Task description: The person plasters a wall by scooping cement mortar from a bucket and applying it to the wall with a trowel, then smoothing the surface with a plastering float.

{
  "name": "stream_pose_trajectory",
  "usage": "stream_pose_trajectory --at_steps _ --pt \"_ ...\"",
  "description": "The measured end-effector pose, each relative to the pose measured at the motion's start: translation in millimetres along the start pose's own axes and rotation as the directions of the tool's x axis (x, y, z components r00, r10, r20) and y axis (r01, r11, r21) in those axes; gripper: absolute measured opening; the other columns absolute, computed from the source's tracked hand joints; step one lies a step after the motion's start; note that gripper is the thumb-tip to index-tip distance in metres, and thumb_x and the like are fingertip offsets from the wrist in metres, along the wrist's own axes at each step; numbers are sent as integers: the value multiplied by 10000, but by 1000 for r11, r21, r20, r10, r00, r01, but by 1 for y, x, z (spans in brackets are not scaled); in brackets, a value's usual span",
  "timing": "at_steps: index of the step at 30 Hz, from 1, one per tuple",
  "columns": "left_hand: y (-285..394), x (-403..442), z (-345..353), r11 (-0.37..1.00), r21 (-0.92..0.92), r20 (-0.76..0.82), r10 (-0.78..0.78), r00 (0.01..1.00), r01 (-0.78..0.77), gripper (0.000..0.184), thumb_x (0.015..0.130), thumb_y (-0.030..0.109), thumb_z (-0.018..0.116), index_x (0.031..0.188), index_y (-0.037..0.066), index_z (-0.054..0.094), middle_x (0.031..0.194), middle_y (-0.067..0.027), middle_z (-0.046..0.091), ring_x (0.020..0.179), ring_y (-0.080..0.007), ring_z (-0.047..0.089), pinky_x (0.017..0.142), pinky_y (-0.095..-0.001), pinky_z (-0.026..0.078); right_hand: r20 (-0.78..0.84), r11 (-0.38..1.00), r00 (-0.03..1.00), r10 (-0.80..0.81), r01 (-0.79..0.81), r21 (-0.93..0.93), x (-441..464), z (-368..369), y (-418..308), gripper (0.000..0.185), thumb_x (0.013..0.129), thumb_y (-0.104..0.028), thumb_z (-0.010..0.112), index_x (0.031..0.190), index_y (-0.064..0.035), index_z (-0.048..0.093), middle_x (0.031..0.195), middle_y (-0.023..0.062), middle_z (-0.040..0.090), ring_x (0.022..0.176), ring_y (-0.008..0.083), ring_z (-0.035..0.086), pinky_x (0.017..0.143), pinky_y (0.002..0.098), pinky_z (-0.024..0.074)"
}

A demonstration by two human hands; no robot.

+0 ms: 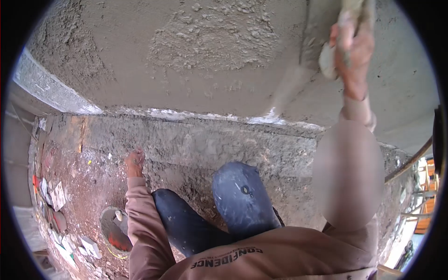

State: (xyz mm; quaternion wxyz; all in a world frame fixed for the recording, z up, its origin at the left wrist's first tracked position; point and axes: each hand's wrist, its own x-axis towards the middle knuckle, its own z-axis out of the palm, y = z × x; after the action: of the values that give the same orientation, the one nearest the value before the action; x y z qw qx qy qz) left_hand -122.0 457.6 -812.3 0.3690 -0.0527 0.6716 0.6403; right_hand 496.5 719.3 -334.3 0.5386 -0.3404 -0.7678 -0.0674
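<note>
High on the right, my right hand [355,58] is wrapped around a plastering float [322,32] pressed to the wet grey plaster wall [224,84]. A rounded pale end of the float shows beside the fingers; motion smears the hand a little. Smooth plaster surrounds the float, while a rough, lumpy patch of plaster [214,37] lies to its left. My left hand [135,161] is lower left, over the ground near my knee, with fingers curled. Whatever may be inside those fingers is hidden.
A round bucket [106,229] with grey mortar and a pale-handled tool stands left of my left sleeve. Scraps of paper and debris [58,197] lie at the far left. A pole [410,161] slants at the right. A whitish ledge [168,114] edges the wall's foot.
</note>
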Motion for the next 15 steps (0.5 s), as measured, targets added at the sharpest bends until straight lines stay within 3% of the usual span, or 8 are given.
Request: stream_pose_trajectory --at_steps 2,3,5,8,10,12,13,15 --pt "14 -36 11 981 -146 -131 106 986 -125 92 857 -25 526 867 34 597 851 -114 668 728 -205 649 624 -293 541 -70 973 971 -228 225 -50 -59 51 23 674 965 -38 493 1576 -31 206 1470 174 392 884 188 664 769 273 564" --pt "13 -38 11 967 -89 -125 227 966 -239 96 847 -44 526 854 27 589 840 -116 667 725 -201 642 628 -297 537 -79 965 963 -259 255 -63 -79 65 23 724 945 2 499 1591 -42 174 1604 185 318 955 216 693 822 286 583" --pt "15 -38 7 888 24 -95 459 883 -459 110 828 -84 524 828 14 574 819 -121 665 719 -194 627 637 -306 529 -64 969 968 -241 237 -67 -89 68 12 703 949 -20 500 1587 -42 205 1593 191 338 1148 294 628 954 335 535" --pt "16 -42 4 863 79 -13 501 865 -499 143 833 -115 510 796 19 541 826 -127 665 742 -194 635 670 -323 534 -88 977 973 -212 209 -40 -72 52 5 645 962 -64 486 1561 1 257 1558 223 384 1368 361 483 1089 401 450" --pt "14 -24 -2 859 -93 11 506 862 -503 138 839 -109 527 806 25 539 832 -125 670 750 -185 634 654 -315 525 -31 991 999 -40 36 -125 -34 18 19 499 959 -99 530 1422 26 393 1206 193 498 1004 286 541 817 396 479" --pt "5 -20 -12 863 -173 3 482 876 -474 134 845 -102 542 815 29 539 840 -125 674 751 -182 635 639 -304 517 -132 993 987 91 -81 81 15 -11 -7 480 991 -148 541 1435 -37 398 846 76 590 589 131 514 500 306 446" --pt "7 -23 -13 871 -178 -11 463 886 -457 131 847 -98 548 819 30 540 845 -125 676 749 -183 635 632 -296 514 -318 953 946 57 44 300 34 -11 -29 613 1030 -166 499 1588 -117 251 832 -1 570 515 40 455 431 215 405" --pt "20 -41 -9 926 -99 -41 363 931 -365 121 866 -88 554 835 28 540 896 -145 683 749 -193 636 630 -276 519 -364 950 929 64 55 308 37 -7 -34 625 1028 -163 502 1593 -125 239 865 21 594 507 44 453 420 221 405"
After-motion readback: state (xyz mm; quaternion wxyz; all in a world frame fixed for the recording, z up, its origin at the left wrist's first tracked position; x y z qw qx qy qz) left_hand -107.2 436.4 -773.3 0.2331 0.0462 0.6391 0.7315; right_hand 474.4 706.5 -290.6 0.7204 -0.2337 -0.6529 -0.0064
